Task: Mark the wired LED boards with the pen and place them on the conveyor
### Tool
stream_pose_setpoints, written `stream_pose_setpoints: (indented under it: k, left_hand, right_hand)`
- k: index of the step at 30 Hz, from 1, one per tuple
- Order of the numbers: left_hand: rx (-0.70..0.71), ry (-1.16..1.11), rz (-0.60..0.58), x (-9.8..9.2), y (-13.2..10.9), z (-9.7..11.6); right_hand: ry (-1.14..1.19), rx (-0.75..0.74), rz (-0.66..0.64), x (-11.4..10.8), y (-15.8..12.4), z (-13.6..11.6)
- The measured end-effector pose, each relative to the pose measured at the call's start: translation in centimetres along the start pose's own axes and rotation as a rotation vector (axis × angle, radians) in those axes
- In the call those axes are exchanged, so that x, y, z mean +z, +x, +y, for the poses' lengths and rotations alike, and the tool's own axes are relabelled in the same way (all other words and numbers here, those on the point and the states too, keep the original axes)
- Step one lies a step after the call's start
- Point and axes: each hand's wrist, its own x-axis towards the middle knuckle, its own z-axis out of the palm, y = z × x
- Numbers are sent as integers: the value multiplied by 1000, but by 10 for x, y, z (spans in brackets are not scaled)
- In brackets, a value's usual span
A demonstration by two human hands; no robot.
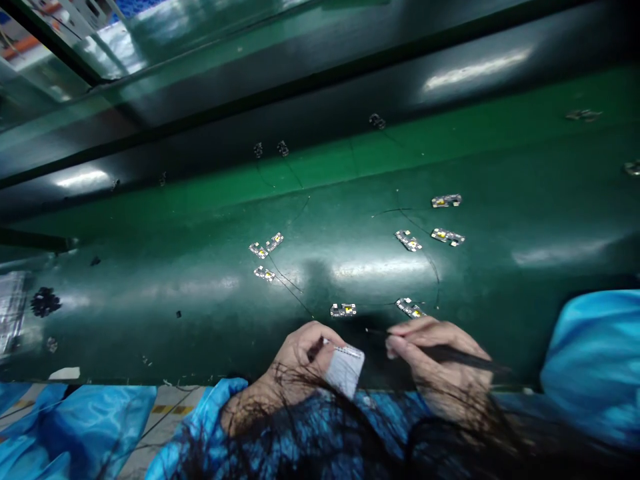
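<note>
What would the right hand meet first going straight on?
The right hand would probably reach the small circuit board on the green mat first, though depth is unclear and its black pen-like tool might pass just beside it.

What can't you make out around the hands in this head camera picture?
Head view:
- White ridged piece in the left hand: loose hair strands cross its lower part, and its kind stays unclear.
- Dark slender tool in the right hand: its tip is too thin and blurred to identify.
- Small circuit boards: their parts are too small to read.
</note>
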Motion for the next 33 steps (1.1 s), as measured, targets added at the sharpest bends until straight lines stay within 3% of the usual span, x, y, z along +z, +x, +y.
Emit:
stream_pose_setpoints:
  k: [6, 12, 16, 33]
  left_hand:
    - [226, 361, 75, -7, 18, -14]
    - [680, 929, 170, 1, 29, -23]
    - [724, 1052, 218, -2, 30, -27]
    - [671, 1062, 198, -1, 36, -24]
  right_hand:
    - [-15, 68, -46, 15, 12, 36]
    - [-85, 50, -121, 18, 8, 40]
    - [-108, 44, -138, 18, 7, 43]
    - [-128, 8, -191, 14, 5, 44]
